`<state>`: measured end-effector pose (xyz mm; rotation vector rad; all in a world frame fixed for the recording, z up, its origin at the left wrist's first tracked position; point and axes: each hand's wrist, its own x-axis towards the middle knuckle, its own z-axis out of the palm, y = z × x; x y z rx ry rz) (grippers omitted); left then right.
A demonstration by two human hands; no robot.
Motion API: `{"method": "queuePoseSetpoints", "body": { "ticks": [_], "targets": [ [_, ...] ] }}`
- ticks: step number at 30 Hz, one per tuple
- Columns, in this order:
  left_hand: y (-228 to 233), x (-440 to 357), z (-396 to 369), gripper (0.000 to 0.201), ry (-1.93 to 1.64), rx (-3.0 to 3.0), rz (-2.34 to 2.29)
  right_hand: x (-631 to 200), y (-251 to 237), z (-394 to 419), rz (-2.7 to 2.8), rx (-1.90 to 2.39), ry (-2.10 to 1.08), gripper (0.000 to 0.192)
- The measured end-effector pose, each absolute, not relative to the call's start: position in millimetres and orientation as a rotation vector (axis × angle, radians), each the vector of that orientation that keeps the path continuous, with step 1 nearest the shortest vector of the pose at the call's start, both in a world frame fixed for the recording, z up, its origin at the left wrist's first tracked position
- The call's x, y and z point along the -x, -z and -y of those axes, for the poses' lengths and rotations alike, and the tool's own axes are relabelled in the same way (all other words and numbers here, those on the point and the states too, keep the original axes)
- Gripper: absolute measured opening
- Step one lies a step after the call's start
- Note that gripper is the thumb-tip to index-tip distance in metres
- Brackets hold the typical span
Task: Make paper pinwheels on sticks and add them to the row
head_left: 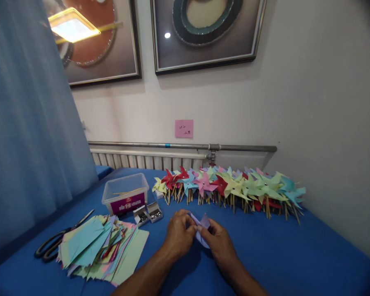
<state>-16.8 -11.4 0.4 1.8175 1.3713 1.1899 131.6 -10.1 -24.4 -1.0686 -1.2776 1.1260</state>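
A purple paper pinwheel piece (205,222) is held between both hands above the blue table cover, its corners bent up and curled inward. My left hand (181,230) pinches its left side, thumb and index finger near the middle of the paper. On the right side, my right hand (217,238) grips the paper with thumb and fingers. Any pin at the centre is hidden by the fingers. Just left of my hands stand two small open boxes, one with dark metal pins (142,216) and one with shiny metal pins (155,214).
Cut coloured paper sheets (92,242) lie piled at the left beside black-handled scissors (57,242). Behind them stands a clear plastic tub (126,185) with thin sticks inside. Many finished pinwheels (234,187) on sticks line the back, before a radiator (148,159) and wall.
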Motion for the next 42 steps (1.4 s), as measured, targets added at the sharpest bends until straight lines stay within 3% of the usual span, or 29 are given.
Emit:
{"method": "queuePoseSetpoints", "body": {
  "ticks": [7,15,27,42],
  "targets": [
    [-10,19,10,0.011,-1.503,-1.508,-1.375,-136,21,7,1.096,0.944,-1.227,0.044],
    [-3,15,5,0.036,-1.141,-0.881,-0.941,-134,21,9,1.124,0.860,-1.354,0.047],
    [0,15,3,0.026,-1.107,-0.923,-1.020,-134,28,7,1.165,0.904,-1.366,0.046],
    [-2,13,4,0.033,-1.117,-1.006,-1.078,-132,40,0,1.202,1.022,-1.260,0.049]
  ]
}}
